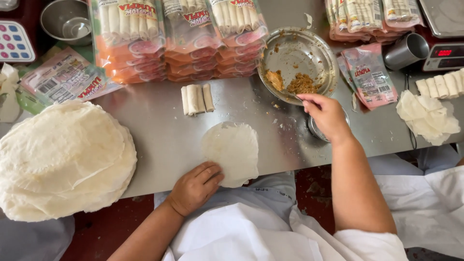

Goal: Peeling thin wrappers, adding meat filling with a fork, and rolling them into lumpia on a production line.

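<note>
**One thin wrapper, pinned at its edge**

While my left hand (195,187) lies flat on the near-left edge of the round wrapper (232,152), fingers spread and gripping nothing, my right hand (326,115) reaches to the rim of the metal bowl (316,53). Its fingers are pinched together as if on a spoon handle, but I cannot make out the tool itself, so I cannot tell what they hold. The bowl has only a little brown filling (301,84) left at its near side.

The wrapper lies alone on the steel table (159,125), right in front of me, its near edge hanging slightly past the table's edge. It looks paper-thin and almost see-through, so I judge it very light, limp and easy to tear; it would likely fold on itself if lifted by one point. Pressing it flat at the rim with the fingers, as my left hand does, seems the safest hold, and any lifting is best done at the edge with both hands.

Three finished rolls (196,99) lie side by side just beyond the wrapper. A big stack of wrappers (63,159) sits to my left, and sealed packs of rolls (179,43) are piled along the far side of the table. A scale (444,53) stands at the far right, with more rolls (442,86) near it.
</note>
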